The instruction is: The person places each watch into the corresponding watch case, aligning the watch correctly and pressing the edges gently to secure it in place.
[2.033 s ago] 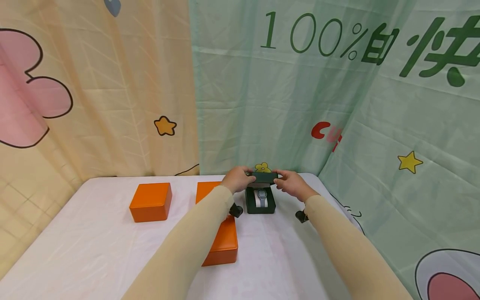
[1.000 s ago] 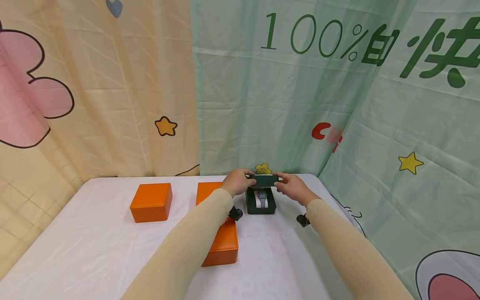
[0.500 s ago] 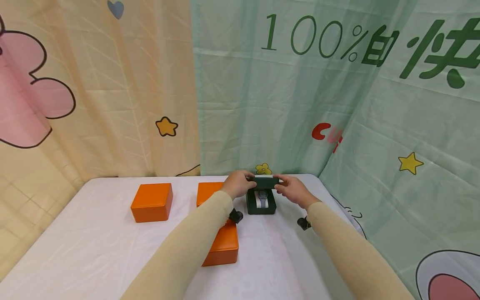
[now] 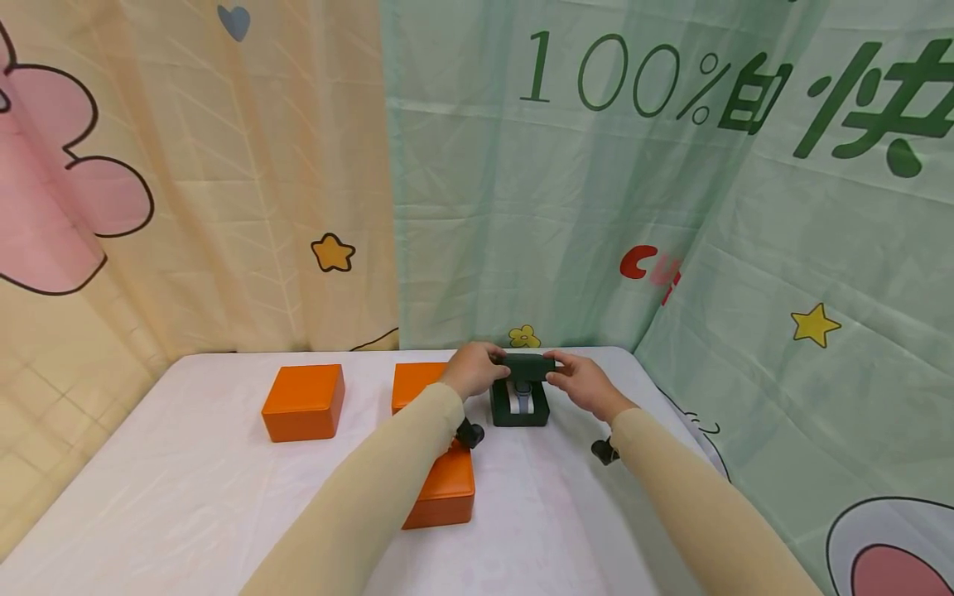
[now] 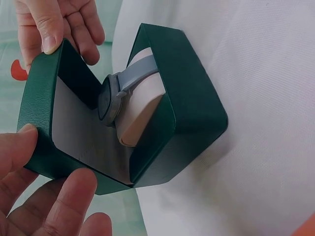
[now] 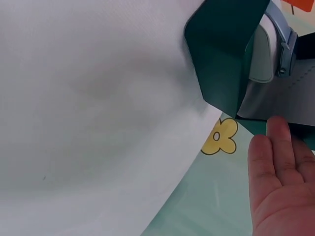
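A dark green watch box stands on the table towards the back, its lid tilted up over the base. Inside, a wristwatch with a grey-blue strap is wrapped round a pale cushion. My left hand pinches the lid's left end, its thumb on the outer face. At the opposite end my right hand holds the lid between thumb and fingers. In the right wrist view several of its fingers are straight beside the lid's edge, and the thumb is out of sight there.
One orange box stands on the left of the white-covered table. Two more, a rear orange box and a front orange box, are partly hidden by my left arm. Printed curtains hang close behind the table.
Both hands have swung the lid forward and down over the base, covering more of the watch. The base and the orange boxes have stayed in place.
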A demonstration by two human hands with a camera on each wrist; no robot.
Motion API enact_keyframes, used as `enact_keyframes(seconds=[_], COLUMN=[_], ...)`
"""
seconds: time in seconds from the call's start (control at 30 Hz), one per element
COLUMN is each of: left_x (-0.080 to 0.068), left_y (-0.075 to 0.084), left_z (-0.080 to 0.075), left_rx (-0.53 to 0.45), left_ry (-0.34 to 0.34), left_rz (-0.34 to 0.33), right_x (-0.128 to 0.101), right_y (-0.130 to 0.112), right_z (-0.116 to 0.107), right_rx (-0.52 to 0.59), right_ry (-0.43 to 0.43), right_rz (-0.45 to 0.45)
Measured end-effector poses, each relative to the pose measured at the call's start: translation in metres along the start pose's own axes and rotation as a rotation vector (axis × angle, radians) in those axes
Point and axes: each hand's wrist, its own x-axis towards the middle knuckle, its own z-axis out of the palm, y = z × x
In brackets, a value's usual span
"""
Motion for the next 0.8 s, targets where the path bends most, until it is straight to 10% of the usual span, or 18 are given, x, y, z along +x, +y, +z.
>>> enact_keyframes(seconds=[0.8], left_x=[-0.012], left_y=[-0.005], left_z=[0.005], left_rx=[0.065], left_ry=[-0.003], left_rz=[0.021], right_x=[-0.01], right_y=[0.014], right_z=[0.018], right_rx=[-0.028], right_ry=[0.049], right_rz=[-0.04])
